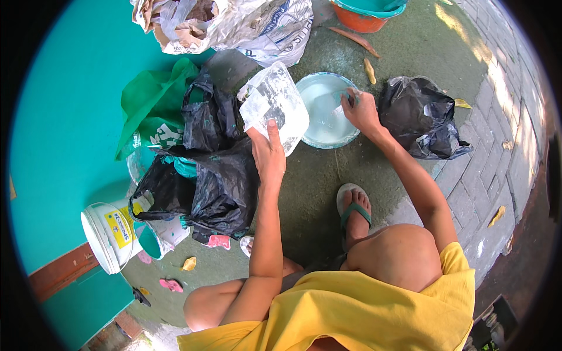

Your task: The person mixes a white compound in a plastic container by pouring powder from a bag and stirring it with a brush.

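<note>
Plainly in the left hand (269, 155), white container (283, 106).

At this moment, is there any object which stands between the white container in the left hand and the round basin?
Nothing visible does: the white container overlaps the left edge of the round basin in this view; the right hand is at its right side.

On the left stands a flat turquoise painted wall (64, 134), with a reddish-brown strip (65, 267), perhaps of wood, low along it. The rough greenish-grey concrete floor (430, 50) meets, on the right, a paving of grey rectangular blocks (483, 164), where bright sunlight (528, 131) lies in patches.
</note>
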Action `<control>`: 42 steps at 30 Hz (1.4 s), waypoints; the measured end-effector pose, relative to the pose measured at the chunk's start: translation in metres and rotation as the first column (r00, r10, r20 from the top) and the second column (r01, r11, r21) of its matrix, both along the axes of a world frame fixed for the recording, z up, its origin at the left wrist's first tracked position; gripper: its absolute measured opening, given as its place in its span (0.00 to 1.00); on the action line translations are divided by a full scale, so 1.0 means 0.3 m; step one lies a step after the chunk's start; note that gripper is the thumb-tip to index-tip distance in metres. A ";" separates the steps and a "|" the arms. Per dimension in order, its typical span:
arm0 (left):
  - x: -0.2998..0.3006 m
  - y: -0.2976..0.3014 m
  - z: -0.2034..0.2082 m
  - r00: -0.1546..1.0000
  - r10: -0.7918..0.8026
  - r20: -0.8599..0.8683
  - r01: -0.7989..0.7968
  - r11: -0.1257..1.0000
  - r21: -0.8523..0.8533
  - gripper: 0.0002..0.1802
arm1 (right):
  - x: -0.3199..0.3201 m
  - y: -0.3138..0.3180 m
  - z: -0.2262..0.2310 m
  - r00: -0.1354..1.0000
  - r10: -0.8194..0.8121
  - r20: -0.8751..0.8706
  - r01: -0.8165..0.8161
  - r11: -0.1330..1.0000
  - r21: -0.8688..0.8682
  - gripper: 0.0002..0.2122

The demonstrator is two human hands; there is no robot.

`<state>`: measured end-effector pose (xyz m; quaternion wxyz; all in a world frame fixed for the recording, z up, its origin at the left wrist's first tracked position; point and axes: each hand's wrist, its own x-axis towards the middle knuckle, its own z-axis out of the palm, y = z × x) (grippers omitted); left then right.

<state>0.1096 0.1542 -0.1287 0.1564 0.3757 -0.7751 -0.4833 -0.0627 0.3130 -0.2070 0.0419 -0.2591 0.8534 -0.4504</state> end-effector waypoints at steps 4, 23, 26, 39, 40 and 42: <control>0.008 -0.006 -0.001 1.000 0.030 0.006 -0.030 1.000 0.001 0.41 | -0.005 0.002 -0.009 0.995 0.081 -0.060 -0.075 0.992 0.097 0.07; 0.005 -0.007 -0.003 0.999 0.041 0.009 -0.041 0.999 0.022 0.44 | 0.002 -0.076 -0.013 0.961 0.245 -0.131 -0.242 0.970 0.037 0.07; 0.012 -0.014 0.000 0.998 0.056 0.020 -0.057 0.998 0.021 0.45 | -0.019 -0.090 -0.016 0.939 0.298 -0.173 -0.283 0.953 0.105 0.06; 0.022 -0.040 0.005 0.995 0.092 -0.031 -0.091 0.996 0.008 0.40 | 0.062 0.074 0.140 0.803 0.594 -0.050 -0.559 0.780 0.283 0.04; 0.022 -0.040 0.005 0.995 0.092 -0.033 -0.091 0.996 0.015 0.40 | 0.061 0.079 0.134 0.789 0.614 -0.039 -0.578 0.762 0.291 0.04; 0.023 -0.042 0.002 0.995 0.093 -0.033 -0.092 0.995 0.024 0.40 | 0.071 0.071 0.109 0.761 0.648 -0.017 -0.619 0.734 0.281 0.04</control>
